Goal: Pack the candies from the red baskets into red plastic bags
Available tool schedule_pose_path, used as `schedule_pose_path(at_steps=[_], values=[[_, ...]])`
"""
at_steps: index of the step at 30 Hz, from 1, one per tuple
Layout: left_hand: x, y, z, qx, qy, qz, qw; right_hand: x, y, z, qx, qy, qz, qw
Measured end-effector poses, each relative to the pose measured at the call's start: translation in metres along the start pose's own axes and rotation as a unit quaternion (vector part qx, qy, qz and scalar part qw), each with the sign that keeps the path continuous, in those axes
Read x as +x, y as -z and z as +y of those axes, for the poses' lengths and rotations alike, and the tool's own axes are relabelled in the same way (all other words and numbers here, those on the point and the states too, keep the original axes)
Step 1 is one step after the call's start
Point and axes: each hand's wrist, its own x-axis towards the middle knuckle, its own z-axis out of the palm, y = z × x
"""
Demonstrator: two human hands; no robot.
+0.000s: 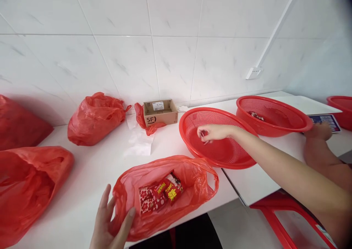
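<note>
In front of me a red plastic bag (192, 201) lies with its mouth spread. Inside are several small snack packets (161, 194), red with yellow lettering or white flower patterns. My left hand (112, 219) holds the bag's left rim between thumb and fingers. My right hand (210, 133) reaches across from the right over a red perforated basket (220, 155). Its fingers are pinched around something small and dark red, too small to name. Beneath the hand, the part of the basket floor that shows is bare red plastic.
More red bags (95, 121) stand to the left. A small cardboard box (162, 115) sits by the tiled wall. At the right, a second red basket (275, 128) holds a few small items. A co-worker's hand (320, 132) is at a device with a blue panel (334, 122). Below is a red stool (275, 223).
</note>
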Motion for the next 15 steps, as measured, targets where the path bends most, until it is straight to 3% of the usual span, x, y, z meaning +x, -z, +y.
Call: schedule_pose_path(at_steps=[3, 6, 10, 15], values=[[-0.001, 0.002, 0.0, -0.011, 0.0, -0.011, 1.0, -0.023, -0.021, -0.055, 0.066, 0.213, 0.025, 0.975], [-0.003, 0.001, 0.002, -0.025, -0.013, -0.017, 0.999, -0.041, -0.054, -0.098, 0.003, 0.303, -0.032, 0.952], [-0.005, 0.002, 0.002, -0.036, -0.021, -0.015, 0.999, -0.049, -0.077, -0.112, -0.079, 0.303, 0.002, 0.95], [-0.003, 0.01, -0.004, -0.011, -0.043, 0.002, 0.999, -0.07, -0.075, -0.084, -0.134, 0.253, 0.127, 0.95]])
